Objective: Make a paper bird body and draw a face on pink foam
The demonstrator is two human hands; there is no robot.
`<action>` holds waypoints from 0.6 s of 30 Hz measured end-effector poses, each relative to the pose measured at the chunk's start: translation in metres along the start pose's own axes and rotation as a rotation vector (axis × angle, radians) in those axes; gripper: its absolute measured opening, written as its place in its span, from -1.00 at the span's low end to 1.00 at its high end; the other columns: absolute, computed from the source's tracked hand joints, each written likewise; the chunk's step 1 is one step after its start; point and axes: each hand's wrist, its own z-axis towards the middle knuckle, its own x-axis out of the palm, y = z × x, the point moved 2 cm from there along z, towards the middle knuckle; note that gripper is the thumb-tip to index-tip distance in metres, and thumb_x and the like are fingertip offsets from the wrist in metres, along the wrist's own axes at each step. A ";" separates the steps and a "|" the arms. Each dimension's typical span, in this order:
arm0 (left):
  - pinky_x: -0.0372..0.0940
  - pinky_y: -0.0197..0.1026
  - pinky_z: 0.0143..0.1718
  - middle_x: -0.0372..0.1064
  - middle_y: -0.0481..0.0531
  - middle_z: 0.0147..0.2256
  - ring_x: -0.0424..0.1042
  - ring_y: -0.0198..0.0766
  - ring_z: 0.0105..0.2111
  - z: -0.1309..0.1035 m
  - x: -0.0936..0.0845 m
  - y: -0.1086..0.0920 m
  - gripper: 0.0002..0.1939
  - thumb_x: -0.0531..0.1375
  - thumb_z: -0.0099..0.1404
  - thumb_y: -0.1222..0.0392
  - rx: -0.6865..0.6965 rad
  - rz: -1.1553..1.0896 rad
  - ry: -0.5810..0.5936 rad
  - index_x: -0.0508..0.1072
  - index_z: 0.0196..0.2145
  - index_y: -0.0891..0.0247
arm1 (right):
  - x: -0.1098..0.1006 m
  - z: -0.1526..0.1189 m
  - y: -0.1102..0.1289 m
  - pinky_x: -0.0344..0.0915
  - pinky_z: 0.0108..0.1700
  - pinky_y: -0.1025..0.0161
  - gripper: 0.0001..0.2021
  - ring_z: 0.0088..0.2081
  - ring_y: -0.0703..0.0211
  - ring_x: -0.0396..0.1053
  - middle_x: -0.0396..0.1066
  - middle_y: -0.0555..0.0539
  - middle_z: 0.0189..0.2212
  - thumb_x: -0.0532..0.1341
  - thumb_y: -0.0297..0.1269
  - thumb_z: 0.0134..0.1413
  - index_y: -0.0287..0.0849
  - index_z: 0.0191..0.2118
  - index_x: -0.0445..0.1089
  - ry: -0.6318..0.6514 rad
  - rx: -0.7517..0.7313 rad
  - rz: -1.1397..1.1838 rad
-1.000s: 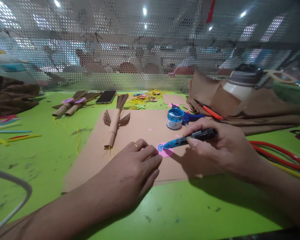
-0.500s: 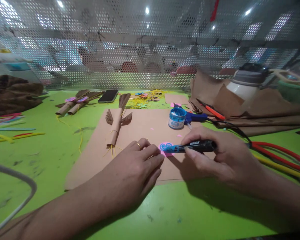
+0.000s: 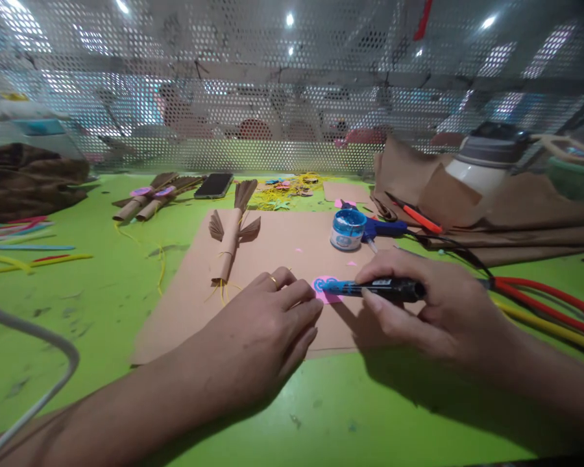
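Note:
A small pink paper piece (image 3: 328, 298) with blue spiral marks lies on the brown paper sheet (image 3: 277, 250). My left hand (image 3: 272, 318), fingers curled and close together, steadies its left edge with the fingertips. My right hand (image 3: 418, 295) grips a black marker pen (image 3: 392, 289) held nearly level. Its blue-smeared front end points left and meets the pink piece over the spirals. Beyond the pen stands an open jar of blue paint (image 3: 348, 230). A rolled brown paper figure (image 3: 228, 243) with pleated wings and yellow strings lies left of the jar.
Two similar rolled figures (image 3: 146, 204) and a phone (image 3: 214, 185) lie at the back left. A blue glue gun (image 3: 387, 227), red-handled scissors (image 3: 547, 292) and folded brown paper (image 3: 516, 237) occupy the right. A grey cable (image 3: 43, 337) curves at the left; a perforated screen (image 3: 253, 97) stands behind.
The pen tip has shifted slightly over the blue spirals on the pink piece. Both hands keep their holds, and the whole view has moved a little.

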 end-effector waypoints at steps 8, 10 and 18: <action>0.19 0.00 -0.11 0.34 0.11 -0.20 0.19 -0.13 -0.21 0.001 -0.001 0.000 -0.71 -0.07 0.44 0.22 -0.002 -0.001 -0.002 0.43 -0.13 0.30 | -0.002 -0.001 0.000 0.22 -0.44 0.27 -0.95 -0.47 0.19 0.38 0.46 -0.01 -0.48 0.20 -0.35 0.04 -0.12 -0.33 0.41 -0.117 -0.020 -0.035; 0.19 0.00 -0.12 0.34 0.10 -0.20 0.19 -0.14 -0.22 0.001 -0.001 0.000 -0.71 -0.06 0.44 0.22 0.000 0.000 -0.003 0.43 -0.14 0.30 | -0.005 -0.001 -0.003 0.22 -0.44 0.28 -0.93 -0.43 0.16 0.40 0.46 -0.01 -0.49 0.19 -0.39 0.02 -0.12 -0.34 0.41 -0.188 -0.026 -0.056; 0.18 0.00 -0.10 0.34 0.10 -0.19 0.20 -0.14 -0.21 0.000 0.000 0.000 -0.72 -0.06 0.44 0.22 0.003 0.005 -0.008 0.42 -0.13 0.30 | -0.005 0.001 -0.002 0.21 -0.46 0.25 -0.93 -0.41 0.10 0.42 0.45 -0.03 -0.52 0.17 -0.39 0.02 -0.13 -0.39 0.41 -0.188 -0.027 -0.060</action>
